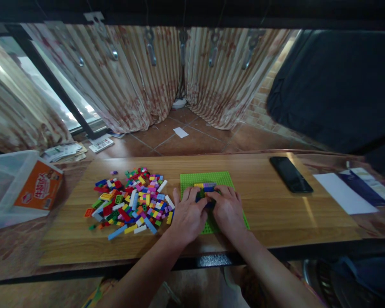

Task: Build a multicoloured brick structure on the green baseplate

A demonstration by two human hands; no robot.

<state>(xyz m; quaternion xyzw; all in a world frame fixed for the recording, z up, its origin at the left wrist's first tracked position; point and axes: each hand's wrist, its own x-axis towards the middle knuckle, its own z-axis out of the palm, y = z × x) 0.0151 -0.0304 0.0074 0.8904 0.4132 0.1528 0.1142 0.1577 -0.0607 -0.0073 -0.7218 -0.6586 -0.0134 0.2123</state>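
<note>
A bright green studded baseplate [221,176] lies on the wooden board. On it stands a small block of building bricks [205,186], with yellow, grey-lilac and dark blue pieces showing. My left hand [189,214] closes on the left side of the brick block, thumb and index finger bent inward. From the right, my right hand [227,209] grips the same block, its fingertips almost meeting the left ones. Both hands cover much of the block, so its lower part is hidden. To the left spreads a heap of loose building bricks [134,201] in many colours.
A black phone [291,174] lies on the right part of the wooden board [259,222]. Papers [345,192] sit beyond its right end. At the far left stands a clear plastic box [9,184] with an orange label. Striped curtains [131,81] hang behind the board.
</note>
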